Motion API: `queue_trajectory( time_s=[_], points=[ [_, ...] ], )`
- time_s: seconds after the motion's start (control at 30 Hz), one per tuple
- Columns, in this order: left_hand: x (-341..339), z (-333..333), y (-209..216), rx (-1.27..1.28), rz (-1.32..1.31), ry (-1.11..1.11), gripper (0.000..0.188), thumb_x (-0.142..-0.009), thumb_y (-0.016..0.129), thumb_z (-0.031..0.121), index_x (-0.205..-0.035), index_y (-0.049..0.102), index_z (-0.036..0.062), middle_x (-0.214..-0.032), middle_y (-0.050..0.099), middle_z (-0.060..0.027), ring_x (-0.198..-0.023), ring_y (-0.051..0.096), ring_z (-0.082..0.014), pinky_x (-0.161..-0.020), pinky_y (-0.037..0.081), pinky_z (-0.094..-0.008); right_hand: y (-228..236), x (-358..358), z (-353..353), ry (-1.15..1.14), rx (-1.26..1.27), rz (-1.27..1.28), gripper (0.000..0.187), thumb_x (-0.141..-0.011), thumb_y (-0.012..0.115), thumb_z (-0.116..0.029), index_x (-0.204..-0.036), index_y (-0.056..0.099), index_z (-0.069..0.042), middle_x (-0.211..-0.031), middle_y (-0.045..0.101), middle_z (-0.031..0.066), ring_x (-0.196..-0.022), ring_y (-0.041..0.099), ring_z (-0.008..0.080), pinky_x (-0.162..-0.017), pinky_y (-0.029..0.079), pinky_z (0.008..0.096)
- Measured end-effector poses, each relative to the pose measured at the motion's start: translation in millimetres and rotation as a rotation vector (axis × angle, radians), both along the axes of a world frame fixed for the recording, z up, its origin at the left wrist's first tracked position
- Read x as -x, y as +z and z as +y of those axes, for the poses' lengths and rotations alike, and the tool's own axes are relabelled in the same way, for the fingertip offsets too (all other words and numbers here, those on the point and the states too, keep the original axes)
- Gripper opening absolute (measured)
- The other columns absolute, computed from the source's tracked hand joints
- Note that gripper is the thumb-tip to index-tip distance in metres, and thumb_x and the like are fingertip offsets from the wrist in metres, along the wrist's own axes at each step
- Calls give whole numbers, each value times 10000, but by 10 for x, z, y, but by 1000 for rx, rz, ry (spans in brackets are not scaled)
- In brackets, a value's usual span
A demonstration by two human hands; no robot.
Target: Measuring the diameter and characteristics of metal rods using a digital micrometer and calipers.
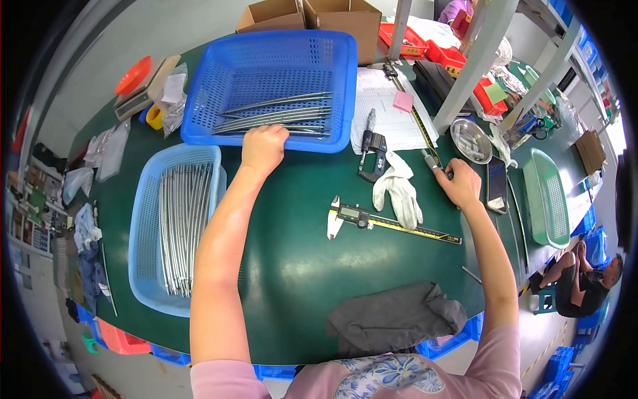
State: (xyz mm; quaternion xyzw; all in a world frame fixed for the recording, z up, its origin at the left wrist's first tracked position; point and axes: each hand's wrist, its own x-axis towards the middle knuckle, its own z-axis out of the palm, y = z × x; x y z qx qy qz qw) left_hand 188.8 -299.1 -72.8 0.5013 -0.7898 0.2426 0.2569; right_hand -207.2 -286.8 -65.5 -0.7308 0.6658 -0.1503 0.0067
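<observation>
At basket rim [312,143], left grip [264,147] curls, pinch unseen; right grip [460,183] clasps a tool [430,159]; rods [292,116] seem stiff, slick: hold mid-length.

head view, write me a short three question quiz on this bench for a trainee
1. What colour is the note on the paper: (a) green, (b) pink or (c) orange?
2. True or false: the left hand is at the near edge of the dark blue basket.
3. Fill in: the light blue basket holds thin metal ____.
Key: 1 b; 2 true; 3 rods.
</observation>
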Motion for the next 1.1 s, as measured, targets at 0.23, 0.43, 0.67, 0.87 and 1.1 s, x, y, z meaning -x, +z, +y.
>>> queue_trajectory(
  time_s=[0.23, 0.43, 0.67, 0.87, 1.1],
  points=[
    [24, 33, 15, 11, 10, -6, 82, -549, 543, 24, -585, 522, 94, -622, 531, -12, -582, 540, -207, -515, 433, -335, -98, 29, 10, -19, 151, -82, 279, -704, 579, -328, -688, 510, -58, -726, 509, 71, -715, 522, 246, -594, 395, 353],
    [15, 90, -4, 66, -31, -28, 88, -549, 538, 28, -595, 522, 102, -622, 528, -5, -585, 542, -197, -519, 434, -329, -43, -165, 118, 234, 605, -32, 163, -712, 565, -220, -694, 527, -62, -706, 503, 71, -690, 517, 251, -580, 404, 350],
    [16, 55, -9, 46, -35, -6, 88, -551, 535, 31, -598, 522, 104, -626, 529, -1, -584, 539, -191, -515, 431, -322, -298, -492, 83, 474, 172, -214, 143, -715, 547, -184, -635, 505, -73, -604, 515, 64, -537, 525, 270, -476, 408, 364],
    [16, 54, -3, 45, -43, -6, 103, -553, 542, 25, -615, 540, 107, -639, 541, -2, -589, 543, -189, -517, 435, -319, -312, -522, 99, 404, 159, -233, 170, -710, 545, -180, -603, 469, -72, -573, 501, 60, -517, 514, 265, -463, 395, 369],
    [-3, 37, 37, 4, -1, -13, 99, -561, 543, 23, -620, 560, 100, -647, 561, -19, -594, 554, -210, -528, 453, -334, -336, -553, 93, 383, 191, -216, 173, -700, 543, -176, -588, 461, -72, -558, 497, 61, -513, 512, 262, -461, 397, 367]
  ],
)
